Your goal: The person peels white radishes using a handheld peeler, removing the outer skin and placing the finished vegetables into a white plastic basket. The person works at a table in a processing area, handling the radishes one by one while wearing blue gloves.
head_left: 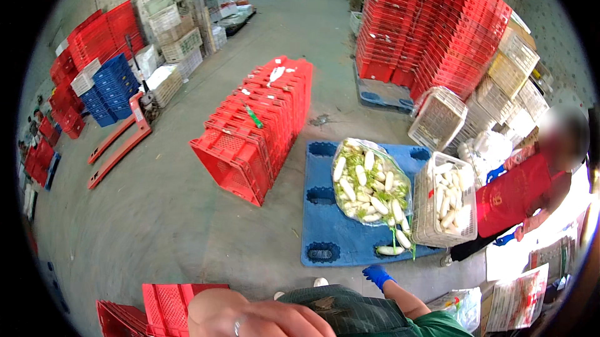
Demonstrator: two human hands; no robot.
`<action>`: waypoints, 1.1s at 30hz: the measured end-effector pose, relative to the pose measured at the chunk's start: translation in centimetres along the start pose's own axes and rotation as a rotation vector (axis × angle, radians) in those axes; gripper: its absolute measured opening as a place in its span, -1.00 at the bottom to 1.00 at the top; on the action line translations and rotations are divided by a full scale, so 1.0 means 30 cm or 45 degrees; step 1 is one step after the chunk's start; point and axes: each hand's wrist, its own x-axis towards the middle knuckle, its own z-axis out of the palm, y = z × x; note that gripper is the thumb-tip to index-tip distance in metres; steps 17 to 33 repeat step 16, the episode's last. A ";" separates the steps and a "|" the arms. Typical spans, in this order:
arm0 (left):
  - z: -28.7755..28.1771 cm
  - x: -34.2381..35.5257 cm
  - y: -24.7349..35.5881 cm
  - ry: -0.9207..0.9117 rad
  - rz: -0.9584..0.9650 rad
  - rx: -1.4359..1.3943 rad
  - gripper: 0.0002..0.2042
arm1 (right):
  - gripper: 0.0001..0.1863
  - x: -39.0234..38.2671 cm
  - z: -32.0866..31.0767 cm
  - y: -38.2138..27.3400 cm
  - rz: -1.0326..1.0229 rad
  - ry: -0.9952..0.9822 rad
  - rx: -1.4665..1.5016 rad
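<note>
My bare left hand (265, 321), a ring on one finger, is raised close at the lower edge. Its fingertips run out of view, so its grip is hidden. In a blue glove, my right hand (377, 276) hangs just below the near edge of a blue pallet (322, 227); its fingers are stretched out, holding nothing visible. On that pallet lies a large clear bag of white radishes (370, 184) with green tops. Some loose radishes (390, 250) lie at its near side. Beside the bag stands a pale plastic crate (431, 235) filled with trimmed white radishes (447, 196).
A person in a red apron (509, 196) and blue gloves stands right of the crate. A row of red crates (256, 124) lies left of the pallet, a green object (253, 116) on top. Tall red crate stacks (431, 24) rise behind. An orange pallet jack (119, 149) stands left.
</note>
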 end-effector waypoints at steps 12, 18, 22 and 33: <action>0.026 0.125 -0.190 -0.285 0.082 -0.337 -0.95 | -0.73 -0.276 -0.033 0.327 0.334 0.232 0.168; 0.052 0.074 -0.181 -0.168 0.232 -0.355 -0.91 | -0.76 -0.294 0.031 0.311 0.329 0.390 0.511; 0.052 0.074 -0.181 -0.168 0.232 -0.355 -0.91 | -0.76 -0.294 0.031 0.311 0.329 0.390 0.511; 0.052 0.074 -0.181 -0.168 0.232 -0.355 -0.91 | -0.76 -0.294 0.031 0.311 0.329 0.390 0.511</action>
